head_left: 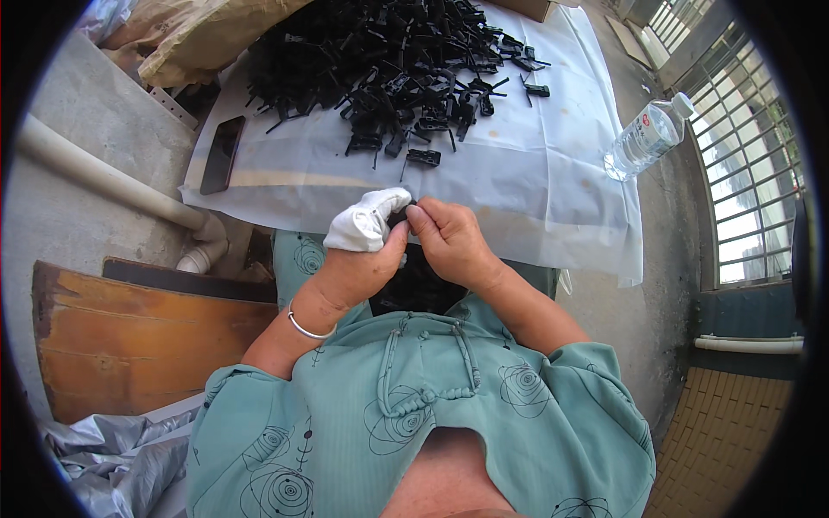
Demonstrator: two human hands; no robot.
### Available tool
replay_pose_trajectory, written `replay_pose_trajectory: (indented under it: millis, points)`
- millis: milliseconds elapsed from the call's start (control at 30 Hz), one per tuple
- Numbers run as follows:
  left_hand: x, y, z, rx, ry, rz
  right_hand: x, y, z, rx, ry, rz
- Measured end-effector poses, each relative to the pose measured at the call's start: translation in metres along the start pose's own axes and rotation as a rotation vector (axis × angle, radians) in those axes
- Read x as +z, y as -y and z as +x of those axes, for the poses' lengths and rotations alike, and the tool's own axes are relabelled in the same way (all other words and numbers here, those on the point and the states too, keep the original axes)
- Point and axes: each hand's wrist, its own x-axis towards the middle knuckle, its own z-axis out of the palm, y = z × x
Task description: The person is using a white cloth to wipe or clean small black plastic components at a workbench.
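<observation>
My left hand, cloth-wrapped at the fingers, and my right hand both pinch one small black plastic part between them, just above my lap. Beyond, on the white-sheeted counter, a large heap of black parts lies unsorted; most work appears outstanding.

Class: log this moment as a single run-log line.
left hand, white cloth on fingers: pinches small black plastic part | right hand: pinches same part | pile of black plastic parts on white sheet
</observation>
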Motion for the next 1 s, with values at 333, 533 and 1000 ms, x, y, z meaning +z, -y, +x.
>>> replay_pose_trajectory:
  millis: [333,533,1000]
  points:
    - [-0.012,-0.012,0.009,-0.454,0.031,-0.777,-0.024,-0.008,0.003,0.025,0.139,-0.04]
    - [-0.013,-0.015,0.01,-0.527,0.142,-0.612,-0.027,-0.007,0.007,-0.299,0.016,-0.095]
    - [-0.002,-0.014,0.005,-0.095,0.143,-0.097,-0.01,0.002,0.006,-0.169,0.1,-0.045]
